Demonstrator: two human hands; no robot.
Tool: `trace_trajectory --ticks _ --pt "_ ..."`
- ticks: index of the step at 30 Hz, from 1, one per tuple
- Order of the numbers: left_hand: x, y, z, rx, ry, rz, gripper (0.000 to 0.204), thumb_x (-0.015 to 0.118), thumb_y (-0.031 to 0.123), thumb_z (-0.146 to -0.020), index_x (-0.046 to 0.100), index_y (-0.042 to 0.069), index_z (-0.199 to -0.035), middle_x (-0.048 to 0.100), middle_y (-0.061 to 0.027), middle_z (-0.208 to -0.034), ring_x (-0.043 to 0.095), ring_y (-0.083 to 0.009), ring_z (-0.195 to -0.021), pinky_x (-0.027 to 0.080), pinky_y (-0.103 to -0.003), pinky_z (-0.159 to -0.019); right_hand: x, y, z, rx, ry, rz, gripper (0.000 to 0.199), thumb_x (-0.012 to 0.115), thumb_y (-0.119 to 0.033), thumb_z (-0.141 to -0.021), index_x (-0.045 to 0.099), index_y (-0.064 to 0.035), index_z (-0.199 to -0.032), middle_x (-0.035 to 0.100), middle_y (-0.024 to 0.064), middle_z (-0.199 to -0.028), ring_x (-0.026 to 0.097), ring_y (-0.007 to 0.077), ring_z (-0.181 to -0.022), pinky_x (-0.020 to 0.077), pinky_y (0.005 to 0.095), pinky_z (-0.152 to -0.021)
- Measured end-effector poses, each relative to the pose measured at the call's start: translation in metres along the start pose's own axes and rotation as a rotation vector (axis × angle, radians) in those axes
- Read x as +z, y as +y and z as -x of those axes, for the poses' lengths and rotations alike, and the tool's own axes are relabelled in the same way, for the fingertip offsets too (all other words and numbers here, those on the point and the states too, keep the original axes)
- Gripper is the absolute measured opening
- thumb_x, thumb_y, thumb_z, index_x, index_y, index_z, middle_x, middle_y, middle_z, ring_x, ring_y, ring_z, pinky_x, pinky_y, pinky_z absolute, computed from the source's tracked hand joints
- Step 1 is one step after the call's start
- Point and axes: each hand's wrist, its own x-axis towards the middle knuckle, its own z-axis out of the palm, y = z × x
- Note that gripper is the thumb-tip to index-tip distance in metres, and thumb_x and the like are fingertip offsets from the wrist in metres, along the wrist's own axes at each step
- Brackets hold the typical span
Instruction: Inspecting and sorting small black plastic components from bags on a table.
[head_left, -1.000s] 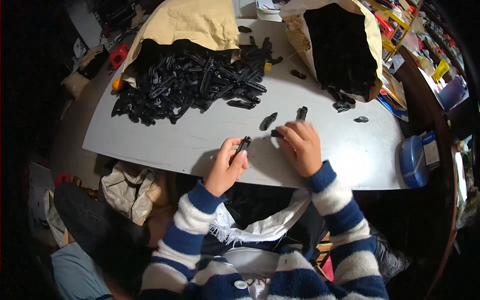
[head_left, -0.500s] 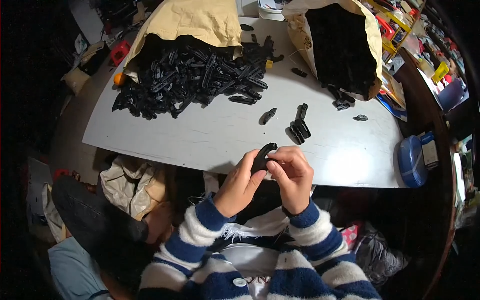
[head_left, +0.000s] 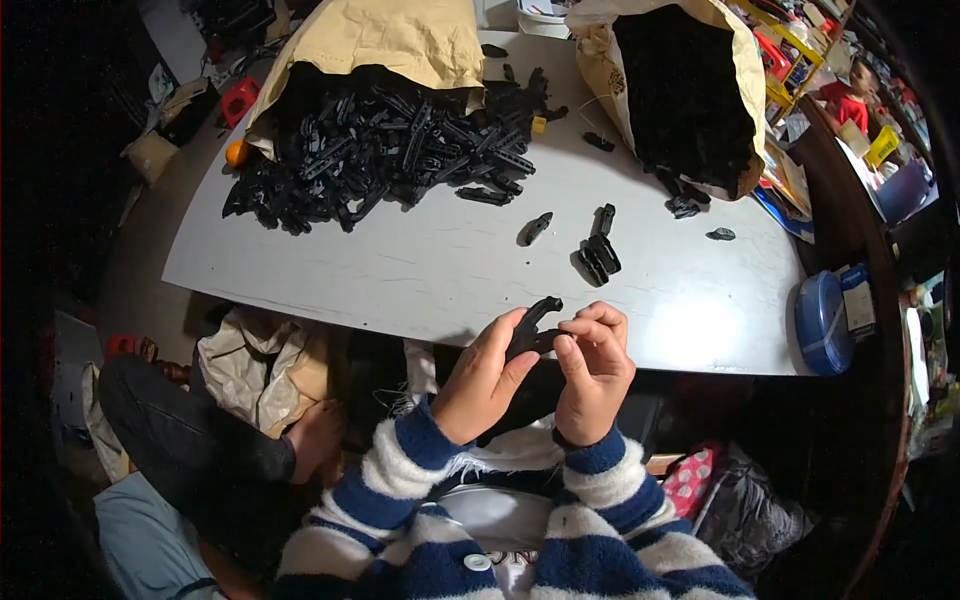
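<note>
Just over the table's near edge, my left hand (head_left: pixel 478 385) is closed round a curved black plastic part (head_left: pixel 533 325). Its hooked upper end sticks up past my fingers, and a lower arm branches off to the right. My right hand (head_left: pixel 594 380) has thumb and fingertips closed at the end of that lower arm. On the tabletop beyond my hands lie a small cluster of black plastic pieces (head_left: pixel 598 258) and a single black piece (head_left: pixel 538 229). What the fingers of my left hand cover is hidden.
A big heap of black plastic parts (head_left: pixel 400 150) spills from a tan paper sack (head_left: pixel 390 35) on the white table (head_left: pixel 400 265). Another open sack (head_left: pixel 600 75), dark inside, stands at the far right. A blue round container (head_left: pixel 822 322) sits by the right edge. Someone's dark-trousered leg (head_left: pixel 180 425) is at left.
My right hand has shifted slightly right and its fingers have risen. The black part's two arms now show with a gap between them. Its hooked end is slightly lower and further right.
</note>
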Motion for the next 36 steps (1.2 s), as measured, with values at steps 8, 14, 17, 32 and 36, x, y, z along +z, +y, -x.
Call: trace_trajectory --ticks 8,14,17,32,36 --pt "-0.001 0.009 0.004 -0.099 -0.078 0.125 0.032 0.044 0.009 -0.089 0.041 -0.002 -0.118 0.054 -0.0066 -0.074 0.051 -0.0123 -0.06 0.042 -0.024 -0.056 -0.003 -0.002 -0.002 0.363 -0.185 -0.527 0.03 0.059 -0.006 -0.08 0.046 -0.0021 -0.107 0.05 0.0153 -0.114 0.053 0.0184 -0.093 0.0427 0.03 -0.083" --pt "0.009 0.005 0.002 -0.156 -0.083 0.176 0.029 0.047 0.009 -0.088 0.044 -0.003 -0.115 0.053 -0.0062 -0.07 0.05 -0.012 -0.053 0.043 -0.024 -0.052 -0.01 0.008 -0.008 0.369 -0.251 -0.595 0.027 0.055 -0.006 -0.084 0.043 -0.0012 -0.107 0.056 0.0179 -0.109 0.055 0.021 -0.093 0.0451 0.0358 -0.086" --pt "0.011 0.0 -0.006 -0.104 -0.135 0.236 0.028 0.05 0.008 -0.086 0.046 -0.001 -0.111 0.056 -0.0078 -0.075 0.055 -0.0155 -0.061 0.045 -0.028 -0.058 -0.017 0.014 -0.016 0.41 -0.208 -0.605 0.023 0.055 -0.007 -0.084 0.045 -0.0011 -0.104 0.059 0.0146 -0.102 0.056 0.0185 -0.091 0.0458 0.034 -0.081" --pt "-0.041 -0.077 -0.132 0.154 0.11 -1.058 0.022 0.057 0.0 -0.072 0.05 0.0 -0.093 0.056 -0.0138 -0.089 0.054 -0.0301 -0.081 0.044 -0.039 -0.075 -0.045 0.021 -0.094 -0.259 -0.425 1.369 0.015 0.064 -0.01 -0.072 0.053 -0.0036 -0.079 0.052 0.0102 -0.08 0.053 0.0261 -0.058 0.0443 0.0316 -0.053" --pt "-0.036 -0.059 -0.098 0.143 0.205 -0.501 0.024 0.06 0.0 -0.074 0.051 0.002 -0.095 0.057 -0.0088 -0.079 0.057 -0.0218 -0.077 0.045 -0.03 -0.066 -0.055 0.022 -0.089 -0.195 -0.388 0.943 0.016 0.06 -0.005 -0.074 0.052 -0.0018 -0.088 0.056 0.0095 -0.076 0.054 0.0214 -0.057 0.0454 0.0289 -0.052"
